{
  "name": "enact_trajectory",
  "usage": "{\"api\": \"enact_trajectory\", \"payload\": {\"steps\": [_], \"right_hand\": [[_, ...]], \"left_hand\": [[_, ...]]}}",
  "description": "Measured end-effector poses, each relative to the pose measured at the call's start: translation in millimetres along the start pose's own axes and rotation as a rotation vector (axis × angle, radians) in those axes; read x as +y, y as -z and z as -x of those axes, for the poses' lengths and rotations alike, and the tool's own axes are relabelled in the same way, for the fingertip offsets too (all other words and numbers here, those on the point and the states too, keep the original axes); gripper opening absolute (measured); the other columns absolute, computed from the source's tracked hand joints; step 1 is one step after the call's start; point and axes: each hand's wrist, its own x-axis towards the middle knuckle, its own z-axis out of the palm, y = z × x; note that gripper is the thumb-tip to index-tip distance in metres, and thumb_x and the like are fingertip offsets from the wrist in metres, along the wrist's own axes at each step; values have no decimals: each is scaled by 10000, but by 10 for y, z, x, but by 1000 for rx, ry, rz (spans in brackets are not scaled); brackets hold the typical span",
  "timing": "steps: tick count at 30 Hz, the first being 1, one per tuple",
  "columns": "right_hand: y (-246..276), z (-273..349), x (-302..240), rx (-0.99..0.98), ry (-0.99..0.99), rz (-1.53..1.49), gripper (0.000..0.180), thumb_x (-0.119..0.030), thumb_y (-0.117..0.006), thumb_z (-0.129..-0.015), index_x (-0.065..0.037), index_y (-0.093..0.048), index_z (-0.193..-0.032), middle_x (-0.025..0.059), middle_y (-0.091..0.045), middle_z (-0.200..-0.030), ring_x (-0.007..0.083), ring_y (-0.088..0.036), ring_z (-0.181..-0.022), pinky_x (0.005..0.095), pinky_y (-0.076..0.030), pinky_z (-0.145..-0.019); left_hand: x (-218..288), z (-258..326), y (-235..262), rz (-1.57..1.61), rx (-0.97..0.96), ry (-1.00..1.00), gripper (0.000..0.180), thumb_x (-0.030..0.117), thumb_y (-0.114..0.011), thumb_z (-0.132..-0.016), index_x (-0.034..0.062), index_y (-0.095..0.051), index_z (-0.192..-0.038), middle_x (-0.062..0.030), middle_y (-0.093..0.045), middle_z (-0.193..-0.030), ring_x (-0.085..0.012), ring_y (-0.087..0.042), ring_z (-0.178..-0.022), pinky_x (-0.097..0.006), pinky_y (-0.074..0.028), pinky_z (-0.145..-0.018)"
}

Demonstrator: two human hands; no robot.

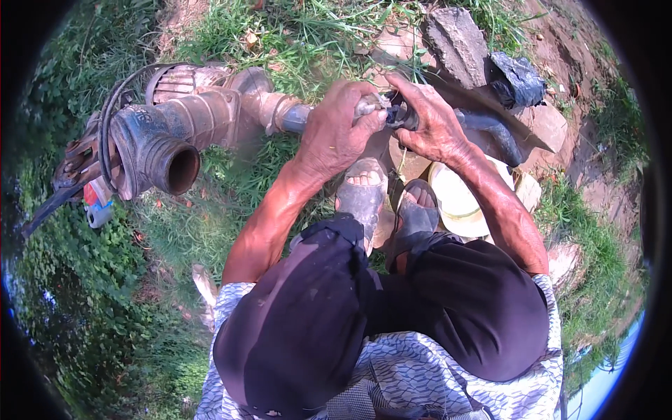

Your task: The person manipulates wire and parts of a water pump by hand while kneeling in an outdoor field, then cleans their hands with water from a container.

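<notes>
A rusty brown water pump (164, 136) with an open threaded outlet lies on the grass at the left. A grey metal pipe (297, 117) runs right from it. My left hand (339, 129) is wrapped around that pipe where it ends. My right hand (427, 122) grips the dark fitting (400, 115) at the joint, touching the left hand. A black hose (500, 133) continues right from the fitting. I am crouching, and my two sandalled feet (364, 192) sit just below the hands.
Rocks (458, 42) and a black lump (521, 78) lie beyond the hose. A pale round bowl-like thing (458, 203) rests by my right foot. Black cables (105, 129) loop over the pump. Grass and weeds surround it, with water at the lower right edge.
</notes>
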Motion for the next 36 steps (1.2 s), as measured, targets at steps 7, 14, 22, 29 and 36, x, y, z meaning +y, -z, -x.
{"api": "enact_trajectory", "payload": {"steps": [7, 14, 22, 29, 36], "right_hand": [[-302, -128, 4, 39, 75, -59, 879, -62, -735, -617, -114, -388, -1423, 182, -525, -1281, 383, -500, -1190, 418, -412, -1036], [-420, -186, 134, 9, 79, -121, 704, -81, -731, -613, -65, -497, -1277, 194, -544, -1217, 403, -509, -1138, 456, -427, -965], [-438, -11, 88, -171, 63, 24, 664, -174, -712, -584, -34, -508, -1200, 224, -508, -1093, 432, -513, -1008, 493, -441, -877], [-459, -66, -11, -204, 45, 58, 710, -152, -715, -581, 10, -487, -1234, 247, -538, -1132, 433, -511, -1063, 476, -418, -959], [-508, -72, 38, -225, 82, -18, 703, -199, -684, -597, -5, -500, -1247, 236, -555, -1148, 418, -516, -1089, 465, -404, -987]], "left_hand": [[-82, -46, -6, -441, -63, -175, 319, 171, -621, -872, 31, -506, -1133, -188, -531, -1001, -388, -585, -862, -464, -488, -711], [-144, -70, -19, -237, -140, -53, 359, 149, -606, -882, 60, -498, -1213, -194, -524, -1046, -370, -528, -1004, -443, -442, -864], [-239, 146, 237, -23, -446, -77, 550, 134, -563, -867, 100, -390, -1388, -221, -498, -1257, -372, -475, -1197, -434, -369, -1037], [-131, 294, 57, -198, -140, -63, 498, 4, -560, -815, 46, -446, -1298, -217, -577, -1131, -408, -572, -1037, -460, -485, -867], [-172, 357, 76, -131, -143, -170, 575, -41, -555, -746, -15, -379, -1293, -222, -524, -1103, -410, -567, -1010, -449, -477, -878]]}}
